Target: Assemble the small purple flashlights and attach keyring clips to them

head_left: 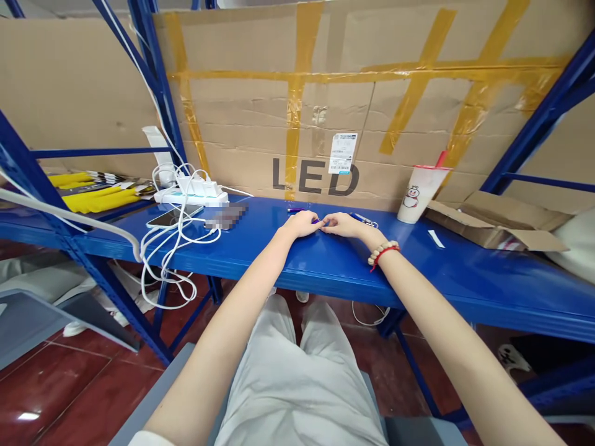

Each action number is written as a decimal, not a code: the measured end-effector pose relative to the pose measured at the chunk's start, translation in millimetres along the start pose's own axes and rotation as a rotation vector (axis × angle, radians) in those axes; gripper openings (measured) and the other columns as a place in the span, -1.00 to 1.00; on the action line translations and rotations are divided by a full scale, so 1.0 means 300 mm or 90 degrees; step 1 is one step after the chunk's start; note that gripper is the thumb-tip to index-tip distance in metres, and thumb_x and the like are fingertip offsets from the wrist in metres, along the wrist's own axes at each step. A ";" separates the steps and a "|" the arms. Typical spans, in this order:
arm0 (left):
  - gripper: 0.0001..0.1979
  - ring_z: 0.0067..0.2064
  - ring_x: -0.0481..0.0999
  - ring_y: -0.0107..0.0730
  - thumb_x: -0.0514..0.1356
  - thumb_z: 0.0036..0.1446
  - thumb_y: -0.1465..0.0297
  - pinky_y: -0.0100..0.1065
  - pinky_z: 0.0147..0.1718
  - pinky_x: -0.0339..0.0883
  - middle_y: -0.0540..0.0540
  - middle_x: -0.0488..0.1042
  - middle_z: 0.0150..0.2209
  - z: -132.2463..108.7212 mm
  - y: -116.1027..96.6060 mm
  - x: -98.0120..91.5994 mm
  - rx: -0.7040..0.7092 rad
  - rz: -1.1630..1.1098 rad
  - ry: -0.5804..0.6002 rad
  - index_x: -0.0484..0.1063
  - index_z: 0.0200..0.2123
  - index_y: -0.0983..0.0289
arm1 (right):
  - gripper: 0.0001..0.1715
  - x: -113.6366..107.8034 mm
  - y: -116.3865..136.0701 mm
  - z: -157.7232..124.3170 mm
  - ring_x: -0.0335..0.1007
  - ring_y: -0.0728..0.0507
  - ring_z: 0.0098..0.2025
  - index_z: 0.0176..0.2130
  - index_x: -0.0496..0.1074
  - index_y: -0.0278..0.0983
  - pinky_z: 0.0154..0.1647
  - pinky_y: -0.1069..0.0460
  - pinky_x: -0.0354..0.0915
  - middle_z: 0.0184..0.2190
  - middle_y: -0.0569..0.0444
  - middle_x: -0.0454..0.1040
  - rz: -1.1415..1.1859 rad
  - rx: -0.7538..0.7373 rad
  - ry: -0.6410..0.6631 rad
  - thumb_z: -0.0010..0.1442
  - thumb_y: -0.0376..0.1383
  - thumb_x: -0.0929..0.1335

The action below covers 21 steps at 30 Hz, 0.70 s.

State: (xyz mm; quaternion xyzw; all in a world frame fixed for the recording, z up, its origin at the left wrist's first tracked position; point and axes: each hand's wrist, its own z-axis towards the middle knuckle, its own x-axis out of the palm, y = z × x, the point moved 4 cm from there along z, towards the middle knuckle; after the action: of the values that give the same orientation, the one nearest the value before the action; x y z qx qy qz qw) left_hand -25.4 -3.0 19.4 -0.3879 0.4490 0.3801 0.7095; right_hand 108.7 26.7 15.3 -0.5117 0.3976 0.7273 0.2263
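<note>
My left hand rests on the blue tabletop with its fingers curled. Just to its right, my right hand is also closed, and the fingertips of both meet. A small dark blue or purple piece shows between them, mostly covered by the fingers, so its kind is unclear. Behind my left hand lies a slim purple pen-like thing. Beyond my right hand is a blue item with a metal ring or clip, partly hidden.
Left on the table are a white power strip, tangled white cables hanging over the edge, and a phone. A drink cup with a red straw and an open cardboard box stand right. A large cardboard sheet rises behind.
</note>
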 end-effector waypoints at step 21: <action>-0.63 -0.19 0.50 -0.21 0.01 0.21 0.14 -0.37 -0.30 0.28 0.16 0.54 -0.20 0.017 0.016 0.016 0.010 -0.002 -0.009 0.48 -0.30 0.28 | -0.69 -0.001 0.004 -0.002 0.36 -0.02 -0.42 -0.15 0.48 -0.33 -0.34 0.11 0.24 -0.40 0.07 0.53 -0.002 0.010 0.011 0.13 -0.23 0.32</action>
State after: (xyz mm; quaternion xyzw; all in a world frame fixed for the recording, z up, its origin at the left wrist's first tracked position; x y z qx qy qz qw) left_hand -26.5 4.3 15.4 -0.3802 0.4462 0.3779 0.7166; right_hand 108.3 25.4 15.9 -0.5167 0.4049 0.7191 0.2279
